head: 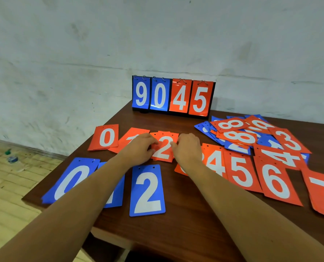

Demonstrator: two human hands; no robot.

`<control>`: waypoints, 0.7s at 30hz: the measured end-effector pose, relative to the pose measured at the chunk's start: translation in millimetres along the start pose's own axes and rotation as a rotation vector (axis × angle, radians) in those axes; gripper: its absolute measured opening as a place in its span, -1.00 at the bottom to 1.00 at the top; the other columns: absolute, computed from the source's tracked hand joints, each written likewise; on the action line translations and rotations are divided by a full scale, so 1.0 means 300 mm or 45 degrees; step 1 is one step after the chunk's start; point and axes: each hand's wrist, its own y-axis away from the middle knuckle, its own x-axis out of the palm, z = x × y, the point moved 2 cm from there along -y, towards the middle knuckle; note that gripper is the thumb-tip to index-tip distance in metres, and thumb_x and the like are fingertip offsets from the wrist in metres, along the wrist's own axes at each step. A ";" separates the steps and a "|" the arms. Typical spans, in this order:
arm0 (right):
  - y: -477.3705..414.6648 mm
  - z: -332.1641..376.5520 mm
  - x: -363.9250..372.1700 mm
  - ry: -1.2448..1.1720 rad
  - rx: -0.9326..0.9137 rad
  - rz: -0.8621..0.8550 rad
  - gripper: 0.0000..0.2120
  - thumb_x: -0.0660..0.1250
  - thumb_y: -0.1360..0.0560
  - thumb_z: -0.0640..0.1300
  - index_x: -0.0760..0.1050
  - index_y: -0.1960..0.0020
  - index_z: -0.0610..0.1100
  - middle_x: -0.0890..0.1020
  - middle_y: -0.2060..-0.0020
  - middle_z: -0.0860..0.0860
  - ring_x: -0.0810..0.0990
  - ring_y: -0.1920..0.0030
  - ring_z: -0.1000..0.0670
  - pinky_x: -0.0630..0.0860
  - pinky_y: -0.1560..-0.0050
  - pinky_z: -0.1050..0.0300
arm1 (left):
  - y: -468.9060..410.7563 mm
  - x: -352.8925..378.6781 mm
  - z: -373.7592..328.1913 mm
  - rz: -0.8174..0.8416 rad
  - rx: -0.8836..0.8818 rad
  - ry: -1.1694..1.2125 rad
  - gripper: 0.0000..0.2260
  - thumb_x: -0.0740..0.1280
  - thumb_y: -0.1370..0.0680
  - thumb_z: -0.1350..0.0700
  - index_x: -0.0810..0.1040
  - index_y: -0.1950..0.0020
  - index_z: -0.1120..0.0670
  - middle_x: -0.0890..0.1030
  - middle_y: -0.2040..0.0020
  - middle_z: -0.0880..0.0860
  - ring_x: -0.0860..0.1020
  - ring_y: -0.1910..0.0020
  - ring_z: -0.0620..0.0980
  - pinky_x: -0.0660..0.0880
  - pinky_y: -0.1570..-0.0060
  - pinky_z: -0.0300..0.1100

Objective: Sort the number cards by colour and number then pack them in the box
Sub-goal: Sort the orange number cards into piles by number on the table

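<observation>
Left hand (140, 146), right hand (188, 148) pinch glossy red card (165, 150).

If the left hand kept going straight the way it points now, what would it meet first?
The red 2 cards, whose left edge the left hand holds. Beyond them its line probably runs over bare table to the flip scoreboard; depth is unclear.

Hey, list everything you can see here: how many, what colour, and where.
table: one, dark brown
flip scoreboard: one, blue 9 0 and red 4 5, table's far edge
red card row: eight piles, 0 to 7, mid-table; the 3 mostly hidden
blue card row: three, 0 1 2, near edge
unsorted pile: one, red and blue, far right
bottle: one, bluish, floor at left
left hand, right hand: two, gripping the red 2 pile's edges
</observation>
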 end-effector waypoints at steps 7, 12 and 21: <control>-0.006 -0.238 -0.200 -0.073 -0.154 -0.046 -0.64 0.28 -0.57 -0.02 0.47 -0.32 -0.13 0.52 -0.23 -0.07 0.46 -0.26 -0.04 0.40 -0.26 0.06 | -0.078 -0.009 -0.166 -0.203 0.058 0.189 -0.80 0.31 -0.58 0.10 0.54 -0.20 -0.03 0.49 -0.20 -0.05 0.46 -0.20 -0.10 0.43 -0.18 -0.21; -0.109 -0.504 -0.289 0.090 -0.060 -0.042 -0.53 0.32 -0.54 -0.03 0.40 -0.38 -0.21 0.45 -0.33 -0.16 0.42 -0.32 -0.13 0.38 -0.30 -0.02 | -0.248 0.046 -0.383 -0.209 0.071 0.253 -0.81 0.33 -0.56 0.13 0.56 -0.17 0.05 0.50 -0.12 0.01 0.50 -0.10 -0.06 0.41 -0.06 -0.25; -0.237 -0.690 -0.251 0.167 -0.088 0.205 -0.54 0.30 -0.55 0.09 0.44 -0.38 -0.08 0.55 -0.27 -0.05 0.51 -0.24 -0.06 0.44 -0.27 0.06 | -0.470 0.223 -0.578 -0.022 0.195 0.151 -0.69 0.30 -0.58 0.09 0.50 -0.32 0.09 0.51 -0.30 0.10 0.47 -0.26 0.04 0.41 -0.25 -0.12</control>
